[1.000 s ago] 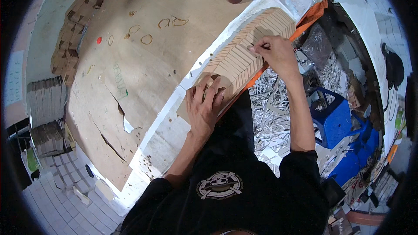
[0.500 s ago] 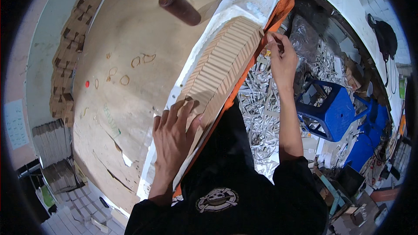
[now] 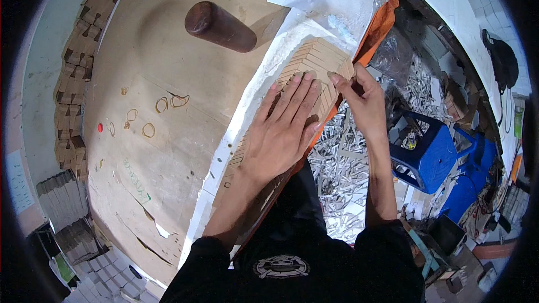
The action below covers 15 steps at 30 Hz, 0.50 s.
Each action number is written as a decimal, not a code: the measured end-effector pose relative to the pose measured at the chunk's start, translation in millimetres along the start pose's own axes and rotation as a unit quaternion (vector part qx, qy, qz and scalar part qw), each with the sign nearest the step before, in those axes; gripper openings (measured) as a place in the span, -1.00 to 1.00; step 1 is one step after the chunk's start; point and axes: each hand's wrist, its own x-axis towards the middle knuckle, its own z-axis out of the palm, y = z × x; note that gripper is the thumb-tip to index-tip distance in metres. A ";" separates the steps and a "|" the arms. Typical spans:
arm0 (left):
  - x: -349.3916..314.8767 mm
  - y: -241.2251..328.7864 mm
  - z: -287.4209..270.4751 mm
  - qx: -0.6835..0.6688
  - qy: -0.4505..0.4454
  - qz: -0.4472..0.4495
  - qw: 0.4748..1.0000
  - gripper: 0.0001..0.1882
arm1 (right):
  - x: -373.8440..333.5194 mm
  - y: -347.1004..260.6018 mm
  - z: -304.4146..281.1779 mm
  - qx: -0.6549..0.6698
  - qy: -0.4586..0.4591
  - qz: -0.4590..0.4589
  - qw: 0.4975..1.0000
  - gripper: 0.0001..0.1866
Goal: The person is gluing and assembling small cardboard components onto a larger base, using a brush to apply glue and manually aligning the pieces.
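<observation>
A long overlapping row of flat brown cardboard pieces [image 3: 321,51] lies along the table's right side, on a white strip [image 3: 247,98]. My left hand [image 3: 278,134] rests flat on the row, its fingers stretched toward the far end and a little apart. Beyond it on the right, my right hand [image 3: 368,104] pinches the edge of the cardboard at the row's far right corner, thumb on top. The part of the row under my left hand and forearm is hidden. An orange cloth [image 3: 380,31] hangs along the table edge beside my right hand.
A dark brown wooden cylinder [image 3: 222,27] lies on the brown tabletop [image 3: 174,62]. Rubber bands [image 3: 148,130] and a red cap [image 3: 100,128] are scattered there. Stacked cardboard [image 3: 64,202] stands at left. A blue stool [image 3: 426,151] and paper scraps [image 3: 342,191] are on the floor at right.
My left hand has slid forward along the row from its near part to its far part and flattened out. My right hand has come in slightly, onto the row's edge.
</observation>
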 end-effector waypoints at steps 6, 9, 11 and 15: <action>-8.7 -2.1 -2.6 0.000 0.009 -0.007 1.000 -0.37 | -6.0 -16.2 1.1 -0.221 0.040 -0.163 0.961 -0.76; -8.3 0.1 -0.6 -0.010 0.019 0.002 1.000 -0.38 | 5.5 -1.1 -8.9 -0.174 0.036 -0.112 0.978 -0.75; -11.6 -0.8 1.3 -0.010 0.018 -0.001 1.000 -0.38 | -1.7 -7.5 1.4 -0.300 0.100 -0.277 0.907 -0.71; -15.7 -1.6 -0.7 -0.005 0.021 -0.005 1.000 -0.36 | 6.7 -8.2 -6.9 -0.327 0.101 -0.248 0.906 -0.74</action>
